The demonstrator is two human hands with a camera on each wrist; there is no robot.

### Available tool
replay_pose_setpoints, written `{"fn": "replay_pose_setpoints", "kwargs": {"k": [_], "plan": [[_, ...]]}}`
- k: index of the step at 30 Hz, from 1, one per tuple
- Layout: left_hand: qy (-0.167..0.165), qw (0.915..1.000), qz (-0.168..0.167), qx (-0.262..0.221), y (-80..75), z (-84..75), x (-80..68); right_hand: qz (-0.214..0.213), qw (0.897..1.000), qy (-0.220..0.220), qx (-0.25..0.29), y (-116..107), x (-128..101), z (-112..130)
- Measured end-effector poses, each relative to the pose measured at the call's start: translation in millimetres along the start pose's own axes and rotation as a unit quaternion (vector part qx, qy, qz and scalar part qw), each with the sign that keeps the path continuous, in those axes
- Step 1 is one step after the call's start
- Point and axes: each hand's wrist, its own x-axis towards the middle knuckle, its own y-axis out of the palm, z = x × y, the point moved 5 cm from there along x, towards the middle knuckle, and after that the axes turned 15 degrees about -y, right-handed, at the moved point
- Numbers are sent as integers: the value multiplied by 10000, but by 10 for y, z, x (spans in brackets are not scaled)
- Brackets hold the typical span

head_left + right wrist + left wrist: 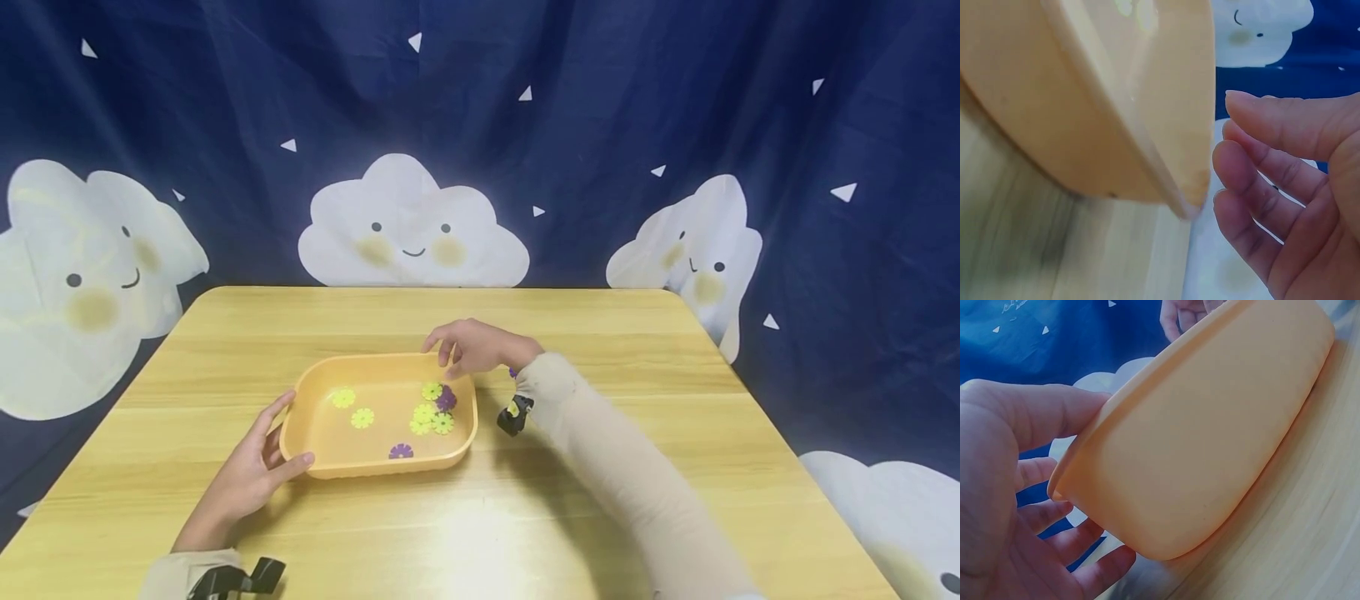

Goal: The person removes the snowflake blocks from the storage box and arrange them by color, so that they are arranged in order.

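- Orange tray (pixel 315 446) is sitting mid-table, holding loose flower pieces (pixel 424 413).
- Left hand (pixel 251 475) is bracing its near-left corner, fingers apart.
- Right hand (pixel 468 346) is hovering relaxed over the far-right rim.
- Judged light, stiff, smooth; rim offers best hold.

This is looking like a staged recording corner rather than a lived-in room. A dark blue fabric backdrop (pixel 600 108) is hanging behind and around the table, wrinkling in folds and covering the walls completely. It is showing printed white smiling clouds (pixel 412 225) and small white triangles, the sort of cheerful print suited to a children's play area or a set-up filming booth. A light wooden table (pixel 600 333) with rounded corners is standing in front of it, catching a glare from lighting overhead. A black strap-mounted wrist camera (pixel 514 414) is sitting on the person's beige sleeve, pointing to a data-collection setup.
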Motion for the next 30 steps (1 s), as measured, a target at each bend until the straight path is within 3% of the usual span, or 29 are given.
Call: {"fn": "replay_pose_setpoints", "kwargs": {"k": [8,19,22,27,30], "plan": [[64,10000,-17,-41,-6,2,-6,208,9991,-274,-258,157,183,56],[73,10000,-21,29,2,13,-32,1230,9898,713,-102,379,360,105],[100,9999,13,-6,0,9,-29,1368,9855,996,110,432,392,97],[156,9998,56,-132,-8,3,-20,1383,9766,874,1398,529,454,152],[190,9997,43,-164,-10,0,-11,1312,9797,812,1279,509,467,176]]}}
